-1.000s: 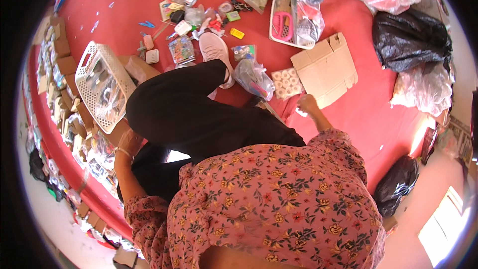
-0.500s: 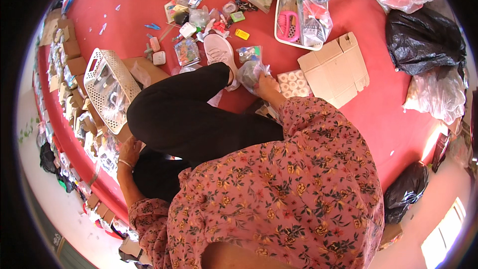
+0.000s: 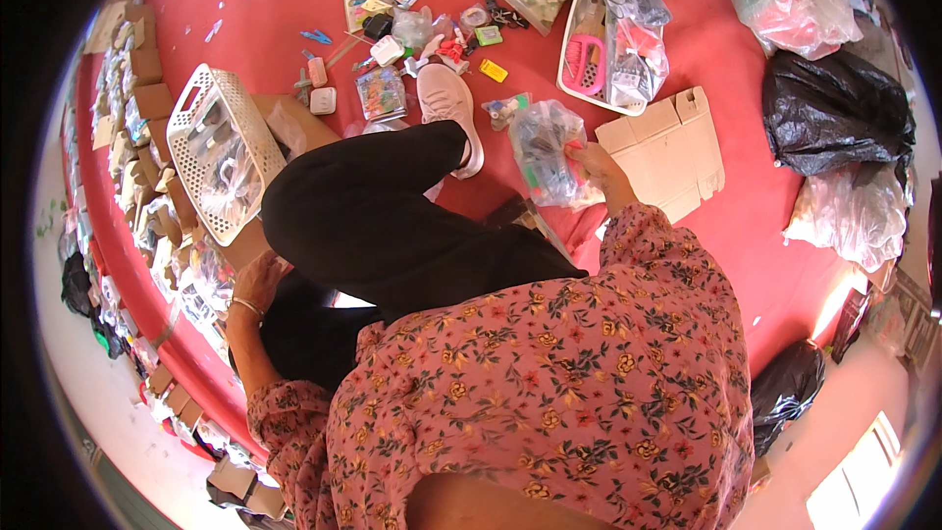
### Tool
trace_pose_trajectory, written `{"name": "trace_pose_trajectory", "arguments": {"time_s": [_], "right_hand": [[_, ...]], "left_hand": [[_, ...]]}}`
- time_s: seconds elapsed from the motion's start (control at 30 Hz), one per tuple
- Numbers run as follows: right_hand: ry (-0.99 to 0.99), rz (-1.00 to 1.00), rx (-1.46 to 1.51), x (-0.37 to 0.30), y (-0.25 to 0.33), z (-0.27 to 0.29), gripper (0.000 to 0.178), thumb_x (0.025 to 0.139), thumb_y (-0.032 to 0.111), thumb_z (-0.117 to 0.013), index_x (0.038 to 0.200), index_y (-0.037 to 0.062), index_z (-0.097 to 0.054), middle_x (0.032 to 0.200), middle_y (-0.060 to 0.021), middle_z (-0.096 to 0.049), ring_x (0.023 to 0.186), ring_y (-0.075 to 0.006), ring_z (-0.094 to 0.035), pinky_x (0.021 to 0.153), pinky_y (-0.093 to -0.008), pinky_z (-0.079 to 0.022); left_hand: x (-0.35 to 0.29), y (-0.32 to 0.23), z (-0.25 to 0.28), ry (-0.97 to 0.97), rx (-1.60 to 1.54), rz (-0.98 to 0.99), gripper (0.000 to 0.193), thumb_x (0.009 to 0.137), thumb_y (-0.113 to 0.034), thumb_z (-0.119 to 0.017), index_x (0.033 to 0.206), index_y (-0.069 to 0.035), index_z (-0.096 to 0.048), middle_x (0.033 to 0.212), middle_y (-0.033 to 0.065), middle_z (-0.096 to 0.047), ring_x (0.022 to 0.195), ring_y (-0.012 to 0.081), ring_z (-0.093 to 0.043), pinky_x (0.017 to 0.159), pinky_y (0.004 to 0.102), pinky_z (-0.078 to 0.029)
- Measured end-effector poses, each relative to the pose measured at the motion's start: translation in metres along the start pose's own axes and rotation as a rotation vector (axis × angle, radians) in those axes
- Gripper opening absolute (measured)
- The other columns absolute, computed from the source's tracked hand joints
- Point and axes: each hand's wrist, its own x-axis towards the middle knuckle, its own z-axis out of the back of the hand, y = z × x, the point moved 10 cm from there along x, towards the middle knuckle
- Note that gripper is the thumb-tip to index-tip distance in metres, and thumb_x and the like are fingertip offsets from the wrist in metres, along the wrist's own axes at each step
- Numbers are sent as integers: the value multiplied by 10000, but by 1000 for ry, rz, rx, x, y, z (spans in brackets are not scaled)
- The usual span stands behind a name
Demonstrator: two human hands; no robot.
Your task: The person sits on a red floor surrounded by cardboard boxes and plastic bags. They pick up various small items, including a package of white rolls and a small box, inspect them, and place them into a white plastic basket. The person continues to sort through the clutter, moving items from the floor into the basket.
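My right hand (image 3: 596,167) is closed on the edge of a clear plastic bag (image 3: 543,149) with small coloured items inside, to the right of my shoe (image 3: 446,103). The bag hangs over the red floor and touches or overlaps a smaller bag of colourful pieces (image 3: 507,110). My left hand (image 3: 258,280) is down beside my bent leg in black trousers (image 3: 363,206), close to the lower end of a white perforated basket (image 3: 263,182). Its fingers are partly hidden against the leg, so its grip does not show.
Small packets, a white box (image 3: 323,100) and a yellow box (image 3: 494,70) lie beyond my shoe. At right are a white tray (image 3: 628,110), flattened cardboard (image 3: 672,152) and a black bag (image 3: 834,108). Several open cartons (image 3: 152,103) line the left side.
My right hand has moved right and slightly nearer, bringing the bag with it; the bag now appears more spread out. The pack of white rolls has become covered. My left hand has barely moved.
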Motion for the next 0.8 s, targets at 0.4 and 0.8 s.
{"name": "trace_pose_trajectory", "arguments": {"time_s": [0.4,0.8], "right_hand": [[-55,244,389,-64,173,-9,249,840,46,-412,1053,-9,-531,952,-90,-600,826,-184,-594,751,-303,-494],[362,715,130,-173,476,-248,148,818,113,-574,902,-7,-594,788,-49,-619,703,-126,-599,628,-247,-485]], "left_hand": [[-2,-31,65,-266,-202,-118,243,843,-144,-492,1036,-14,-560,910,192,-606,857,311,-595,757,348,-453],[38,-38,141,-335,-1635,-424,657,874,-539,-332,1289,-31,-359,1306,151,-393,1208,257,-372,991,380,-282]]}}
